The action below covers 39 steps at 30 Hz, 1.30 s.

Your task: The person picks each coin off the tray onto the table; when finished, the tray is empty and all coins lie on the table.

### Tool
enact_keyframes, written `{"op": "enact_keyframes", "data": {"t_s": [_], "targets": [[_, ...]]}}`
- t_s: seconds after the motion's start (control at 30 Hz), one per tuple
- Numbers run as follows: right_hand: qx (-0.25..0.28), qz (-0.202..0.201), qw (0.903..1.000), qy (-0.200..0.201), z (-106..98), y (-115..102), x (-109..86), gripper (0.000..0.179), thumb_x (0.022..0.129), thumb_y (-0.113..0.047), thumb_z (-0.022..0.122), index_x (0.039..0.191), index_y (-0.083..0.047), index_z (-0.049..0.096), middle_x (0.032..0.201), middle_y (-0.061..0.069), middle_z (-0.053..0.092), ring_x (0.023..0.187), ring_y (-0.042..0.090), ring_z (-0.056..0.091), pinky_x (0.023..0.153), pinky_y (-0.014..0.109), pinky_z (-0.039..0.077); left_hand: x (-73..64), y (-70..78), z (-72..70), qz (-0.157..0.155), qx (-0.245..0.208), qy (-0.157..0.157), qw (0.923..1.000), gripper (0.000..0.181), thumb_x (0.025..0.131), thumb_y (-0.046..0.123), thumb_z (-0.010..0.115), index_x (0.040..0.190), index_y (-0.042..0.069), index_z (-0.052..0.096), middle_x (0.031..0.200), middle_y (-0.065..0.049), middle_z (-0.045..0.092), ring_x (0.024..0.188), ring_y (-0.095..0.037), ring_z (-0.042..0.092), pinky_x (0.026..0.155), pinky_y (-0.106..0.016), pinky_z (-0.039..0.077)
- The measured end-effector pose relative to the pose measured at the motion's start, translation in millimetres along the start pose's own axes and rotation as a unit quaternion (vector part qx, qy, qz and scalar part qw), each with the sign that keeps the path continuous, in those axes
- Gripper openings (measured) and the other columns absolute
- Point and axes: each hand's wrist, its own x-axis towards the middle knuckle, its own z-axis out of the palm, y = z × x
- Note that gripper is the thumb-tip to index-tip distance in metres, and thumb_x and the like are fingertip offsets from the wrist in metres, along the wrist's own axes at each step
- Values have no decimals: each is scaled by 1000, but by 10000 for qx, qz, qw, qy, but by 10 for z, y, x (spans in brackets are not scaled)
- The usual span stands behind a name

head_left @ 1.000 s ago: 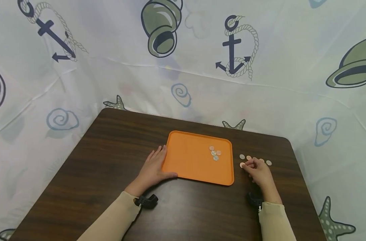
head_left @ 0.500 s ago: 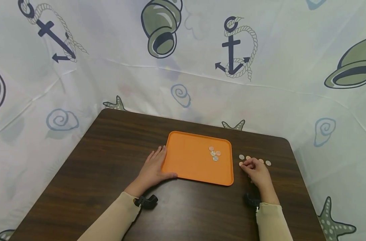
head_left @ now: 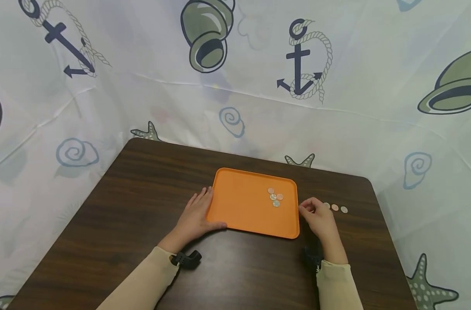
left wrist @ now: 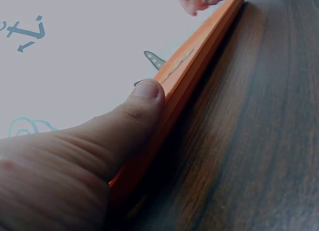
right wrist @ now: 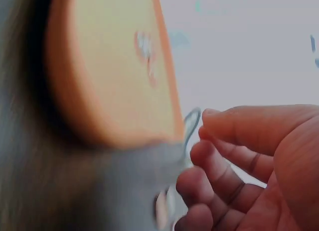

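My left hand (head_left: 193,218) rests at the near left corner of an orange tray (head_left: 239,202), straight fingers along its left side. In the left wrist view, the thumb (left wrist: 144,96) lies on the near rim. My right hand (head_left: 318,217) is just outside the tray's right rim, thumb and index fingertips pinched together. The coin between them is hidden by the fingers. Several coins (head_left: 273,197) lie grouped toward the tray's right side. On the table beyond the right hand, silver and copper-coloured coins (head_left: 335,207) lie in a row, partly covered by the hand.
Under everything is a dark wood-grain table (head_left: 150,181), bare to the left of the tray. A white curtain (head_left: 258,107) printed with anchors and shells hangs right behind the table's far edge. Both wrists wear black camera mounts (head_left: 187,259).
My right hand has taken up the nearest coin and moved left, up to the tray's right rim. My left hand stays at the tray corner; the coins inside the tray stay put.
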Motion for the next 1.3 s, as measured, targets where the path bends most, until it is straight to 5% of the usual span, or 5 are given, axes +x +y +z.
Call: {"op": "enact_keyframes", "data": {"t_s": [0.13,0.43,0.73,1.3], "targets": [[80,-276,9996,-50,136,-290,34,15,105,-21,75,114,-9,76,93,11,67,73,23,58,61,29,52,-9,17,-19,-28,-37,0,10000,135,81,73,85,174,3,17,182,-14,22,172,-32,16,139,-59,9],[-587,-183,9980,-139,457,-676,190,24,103,-30,76,119,-13,76,88,7,71,69,23,59,61,33,48,11,34,-46,41,84,37,9999,135,82,76,83,174,3,17,182,-14,23,172,-32,17,139,-59,10],[-1289,-86,9916,-58,623,-668,314,24,101,-28,76,119,-11,75,98,7,76,78,26,66,69,40,53,-14,52,-35,-2,-29,1,10000,135,81,74,84,174,3,17,182,-14,23,172,-33,16,139,-60,10],[-934,13,9938,-604,658,-611,408,16,97,-22,76,103,-10,69,94,8,67,79,27,58,69,35,46,-13,28,-24,8,-68,20,10000,135,81,75,84,174,3,18,182,-14,23,172,-32,16,139,-60,10]]}}
